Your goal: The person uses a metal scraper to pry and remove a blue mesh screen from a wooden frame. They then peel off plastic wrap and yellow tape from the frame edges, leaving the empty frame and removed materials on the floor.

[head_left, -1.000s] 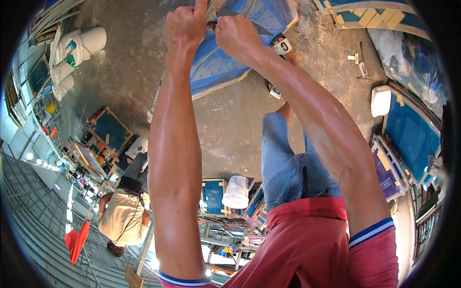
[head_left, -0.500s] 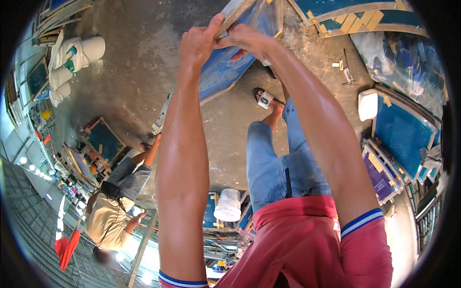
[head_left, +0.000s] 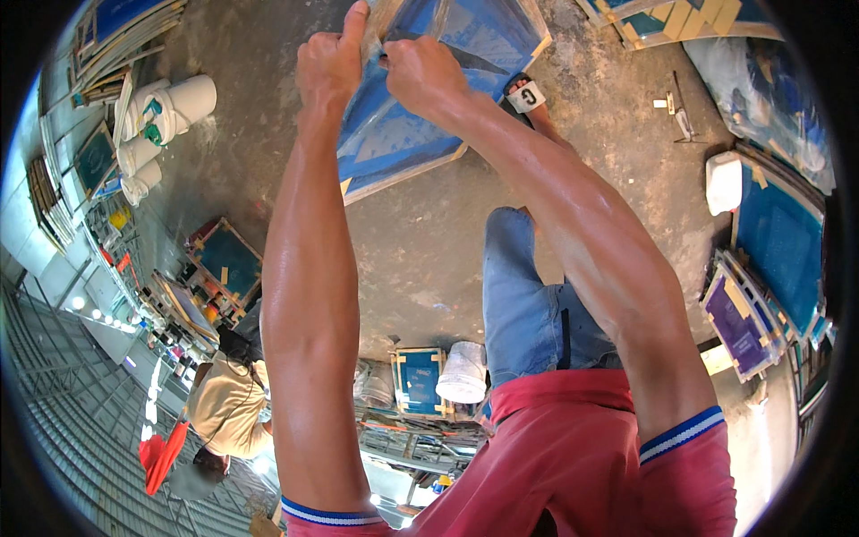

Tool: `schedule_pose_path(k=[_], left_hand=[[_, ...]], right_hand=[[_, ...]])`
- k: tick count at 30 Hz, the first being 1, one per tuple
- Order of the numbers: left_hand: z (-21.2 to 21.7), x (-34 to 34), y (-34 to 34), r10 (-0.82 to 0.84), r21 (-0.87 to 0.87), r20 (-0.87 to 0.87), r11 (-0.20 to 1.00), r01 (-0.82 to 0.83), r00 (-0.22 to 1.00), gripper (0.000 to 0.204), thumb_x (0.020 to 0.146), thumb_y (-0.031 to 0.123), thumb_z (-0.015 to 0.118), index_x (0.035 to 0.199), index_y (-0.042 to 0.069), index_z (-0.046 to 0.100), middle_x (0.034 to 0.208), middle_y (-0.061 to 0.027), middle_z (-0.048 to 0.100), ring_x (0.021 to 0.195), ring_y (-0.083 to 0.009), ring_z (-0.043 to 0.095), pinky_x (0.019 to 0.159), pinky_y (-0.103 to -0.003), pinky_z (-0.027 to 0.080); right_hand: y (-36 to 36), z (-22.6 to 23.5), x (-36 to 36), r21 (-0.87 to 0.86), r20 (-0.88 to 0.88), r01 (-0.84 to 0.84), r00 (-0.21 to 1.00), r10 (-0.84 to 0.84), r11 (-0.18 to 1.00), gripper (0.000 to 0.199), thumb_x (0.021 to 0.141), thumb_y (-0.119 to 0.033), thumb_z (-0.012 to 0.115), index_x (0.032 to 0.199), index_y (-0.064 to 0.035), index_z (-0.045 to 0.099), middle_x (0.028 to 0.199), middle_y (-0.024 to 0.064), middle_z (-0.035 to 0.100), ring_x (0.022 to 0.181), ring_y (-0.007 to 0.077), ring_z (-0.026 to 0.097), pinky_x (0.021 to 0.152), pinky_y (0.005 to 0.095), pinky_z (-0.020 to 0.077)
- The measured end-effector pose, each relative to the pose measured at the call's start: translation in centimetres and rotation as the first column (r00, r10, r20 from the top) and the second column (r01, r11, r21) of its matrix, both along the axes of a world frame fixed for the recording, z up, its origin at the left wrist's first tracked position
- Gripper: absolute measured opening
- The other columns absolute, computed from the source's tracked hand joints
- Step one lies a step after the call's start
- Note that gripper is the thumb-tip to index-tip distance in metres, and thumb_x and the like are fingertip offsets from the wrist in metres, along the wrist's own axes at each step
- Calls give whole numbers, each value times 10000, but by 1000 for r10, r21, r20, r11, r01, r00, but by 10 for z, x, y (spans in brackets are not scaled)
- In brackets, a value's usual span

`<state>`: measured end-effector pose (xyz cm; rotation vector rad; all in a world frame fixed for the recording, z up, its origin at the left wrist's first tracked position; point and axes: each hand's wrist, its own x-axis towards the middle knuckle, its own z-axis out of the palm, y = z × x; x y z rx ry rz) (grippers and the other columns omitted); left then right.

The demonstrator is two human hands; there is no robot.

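A wooden screen-printing frame (head_left: 535,22) with blue mesh (head_left: 403,148) stretches across the top of the head view. My left hand (head_left: 329,67) is closed around its wooden bar, thumb pointing up along the wood. Just to the right, my right hand (head_left: 425,79) is closed in a fist at the mesh, where creases spread out from the fingers. A dark, narrow gap in the mesh runs rightward from that hand. What lies inside the right fist is mostly hidden. My foot in a sandal (head_left: 526,97) is beside the frame's right edge.
White buckets (head_left: 183,103) stand at the left. More framed screens lean at the right (head_left: 778,242) and lower left (head_left: 228,259). A white jug (head_left: 723,183) and a metal tool (head_left: 684,121) are on the right. Another person (head_left: 228,403) is at the lower left.
Both hands have shifted up and left in view, and the right has moved off the bar onto the mesh. More of the mesh shows, now creased, with a dark gap.
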<state>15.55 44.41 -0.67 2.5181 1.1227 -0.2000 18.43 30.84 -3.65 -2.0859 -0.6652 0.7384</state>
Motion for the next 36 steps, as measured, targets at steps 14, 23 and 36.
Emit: schedule_pose_path(k=[14,23,36], left_hand=[[-7,-2,20,1,-117,37,993,3,999,852,845,746,403,797,-43,719,794,-306,652,810,-444,639,743,-505,467],[-37,-4,81,93,-318,59,946,-69,994,867,852,762,416,826,-58,696,681,-175,620,698,-287,573,690,-423,434],[-62,-5,132,366,-580,121,780,-233,923,691,944,637,420,686,22,602,579,16,422,570,-129,360,534,-325,254]], right_hand=[[2,-15,33,27,-66,-221,973,222,975,313,808,-109,577,1091,-24,679,1079,228,666,1022,402,633,877,496,509],[-55,-42,60,183,-584,502,747,-317,846,273,909,-156,612,1116,17,660,1027,116,712,957,153,666,808,291,537],[117,-24,11,256,-261,484,868,-423,836,215,794,-48,680,980,51,640,974,191,644,849,355,647,757,402,513]])
